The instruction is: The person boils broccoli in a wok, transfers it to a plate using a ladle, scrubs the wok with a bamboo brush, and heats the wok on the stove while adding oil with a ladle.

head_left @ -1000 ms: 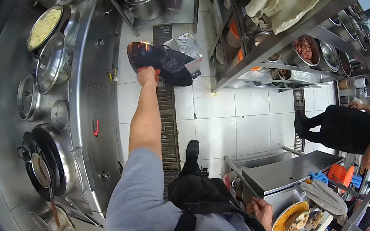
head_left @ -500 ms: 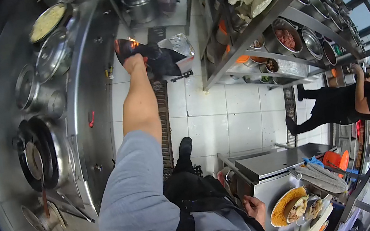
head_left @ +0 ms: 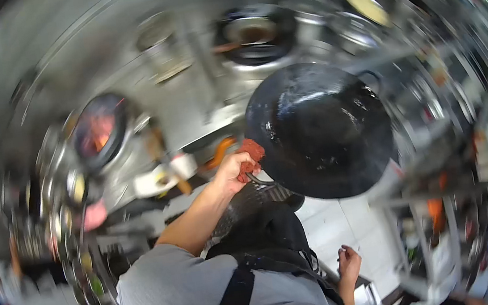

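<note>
My left hand (head_left: 231, 172) is closed around a reddish-brown cloth (head_left: 251, 156) at the looped handle of a large black wok (head_left: 322, 132). The wok hangs in front of me, tilted, its dark inside wet and shiny with no food visible in it. A second loop handle sticks out at its far right edge. My right hand (head_left: 348, 261) is low at my right side, away from the wok. Its fingers are curled in and I see nothing in them.
A lit burner (head_left: 99, 132) glows orange at the left of the steel stove counter (head_left: 178, 108). Another black wok (head_left: 255, 33) stands at the back with a metal pot in it. Metal shelving (head_left: 443, 196) is on the right. White floor tiles (head_left: 342, 226) show below the wok.
My view has swung from the aisle to the stove. My left arm, earlier stretched toward a dark vessel with flames near the floor, is now bent, the wok held closer. My right hand stays low.
</note>
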`<move>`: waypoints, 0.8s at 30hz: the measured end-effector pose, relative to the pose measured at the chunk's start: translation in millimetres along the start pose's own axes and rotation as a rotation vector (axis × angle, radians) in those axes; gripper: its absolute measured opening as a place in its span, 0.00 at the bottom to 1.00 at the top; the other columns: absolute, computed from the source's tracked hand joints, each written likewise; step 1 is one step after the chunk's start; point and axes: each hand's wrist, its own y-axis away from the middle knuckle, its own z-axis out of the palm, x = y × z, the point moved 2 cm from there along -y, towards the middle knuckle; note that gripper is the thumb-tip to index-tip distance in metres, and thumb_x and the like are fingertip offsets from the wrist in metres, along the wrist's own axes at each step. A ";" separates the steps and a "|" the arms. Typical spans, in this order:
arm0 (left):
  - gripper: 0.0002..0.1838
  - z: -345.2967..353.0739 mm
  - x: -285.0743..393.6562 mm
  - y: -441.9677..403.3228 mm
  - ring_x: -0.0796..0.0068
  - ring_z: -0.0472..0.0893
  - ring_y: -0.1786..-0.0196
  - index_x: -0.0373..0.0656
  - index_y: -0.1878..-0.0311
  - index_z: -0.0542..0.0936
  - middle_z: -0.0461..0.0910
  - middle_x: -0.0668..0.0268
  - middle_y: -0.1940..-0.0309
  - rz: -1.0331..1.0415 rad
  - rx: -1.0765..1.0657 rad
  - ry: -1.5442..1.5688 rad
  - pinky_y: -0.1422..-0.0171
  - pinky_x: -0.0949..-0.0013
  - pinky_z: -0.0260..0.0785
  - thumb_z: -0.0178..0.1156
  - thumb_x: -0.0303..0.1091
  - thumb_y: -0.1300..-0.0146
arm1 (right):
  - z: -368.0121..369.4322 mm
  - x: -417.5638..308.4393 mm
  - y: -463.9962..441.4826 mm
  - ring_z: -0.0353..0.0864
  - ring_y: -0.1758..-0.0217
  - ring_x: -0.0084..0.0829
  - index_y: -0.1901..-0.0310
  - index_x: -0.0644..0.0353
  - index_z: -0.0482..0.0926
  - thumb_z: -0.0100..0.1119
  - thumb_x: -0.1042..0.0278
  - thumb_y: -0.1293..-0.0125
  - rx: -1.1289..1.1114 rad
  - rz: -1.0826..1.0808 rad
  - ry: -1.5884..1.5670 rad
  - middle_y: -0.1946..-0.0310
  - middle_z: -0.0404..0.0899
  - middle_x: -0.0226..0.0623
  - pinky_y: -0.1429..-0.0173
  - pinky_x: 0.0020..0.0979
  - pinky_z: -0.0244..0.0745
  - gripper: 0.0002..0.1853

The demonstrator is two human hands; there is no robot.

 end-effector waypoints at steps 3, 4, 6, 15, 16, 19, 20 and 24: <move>0.17 -83.0 71.9 100.1 0.64 0.74 0.75 0.33 0.58 0.74 0.75 0.59 0.70 0.159 0.049 0.068 0.70 0.66 0.69 0.54 0.19 0.55 | 52.8 -17.6 -5.5 0.76 0.80 0.25 0.56 0.67 0.83 0.60 0.69 0.38 -0.221 -0.277 0.186 0.82 0.79 0.38 0.71 0.28 0.72 0.13; 0.18 -97.2 96.0 136.3 0.65 0.75 0.73 0.35 0.57 0.74 0.75 0.59 0.67 0.243 0.098 0.139 0.72 0.67 0.68 0.54 0.19 0.56 | 67.7 -38.1 -3.2 0.77 0.79 0.25 0.56 0.66 0.83 0.61 0.69 0.39 -0.287 -0.286 0.192 0.81 0.79 0.39 0.70 0.28 0.73 0.12; 0.19 -150.4 125.8 186.8 0.67 0.75 0.71 0.35 0.56 0.74 0.75 0.60 0.64 0.375 0.239 0.189 0.73 0.68 0.66 0.53 0.19 0.56 | 110.7 -64.8 4.5 0.79 0.77 0.26 0.56 0.65 0.83 0.62 0.69 0.39 -0.406 -0.287 0.182 0.78 0.81 0.40 0.68 0.29 0.74 0.12; 0.15 -408.6 263.1 237.7 0.70 0.76 0.75 0.39 0.56 0.73 0.76 0.62 0.67 0.695 0.689 0.204 0.78 0.73 0.63 0.54 0.24 0.51 | 349.6 -353.8 63.0 0.79 0.58 0.52 0.54 0.65 0.80 0.65 0.69 0.44 -0.404 -1.008 0.174 0.64 0.79 0.49 0.53 0.43 0.74 0.16; 0.14 -443.5 280.7 224.4 0.72 0.77 0.75 0.41 0.57 0.71 0.75 0.62 0.70 0.714 0.748 0.217 0.84 0.74 0.60 0.55 0.25 0.49 | 382.4 -372.6 66.5 0.79 0.57 0.52 0.50 0.65 0.78 0.65 0.70 0.45 -0.411 -1.016 0.248 0.63 0.79 0.50 0.52 0.44 0.74 0.20; 0.09 -526.5 315.5 203.5 0.76 0.74 0.79 0.43 0.59 0.71 0.74 0.65 0.71 0.721 0.723 0.268 0.87 0.76 0.58 0.53 0.25 0.46 | 452.2 -402.4 73.5 0.79 0.56 0.53 0.43 0.65 0.72 0.65 0.73 0.46 -0.453 -0.967 0.398 0.61 0.79 0.52 0.49 0.46 0.74 0.27; 0.08 -546.4 325.0 200.9 0.78 0.73 0.80 0.44 0.61 0.72 0.73 0.67 0.73 0.724 0.727 0.288 0.87 0.76 0.55 0.52 0.25 0.45 | 470.4 -403.1 68.3 0.79 0.55 0.53 0.40 0.65 0.70 0.64 0.75 0.47 -0.470 -0.904 0.457 0.60 0.79 0.54 0.49 0.48 0.74 0.29; 0.07 -611.4 344.4 192.1 0.78 0.72 0.82 0.44 0.62 0.72 0.70 0.69 0.78 0.668 0.775 0.369 0.87 0.77 0.49 0.52 0.24 0.46 | 459.4 -433.8 53.5 0.79 0.65 0.40 0.41 0.68 0.69 0.55 0.77 0.42 -0.448 -0.766 0.265 0.69 0.78 0.49 0.58 0.36 0.74 0.25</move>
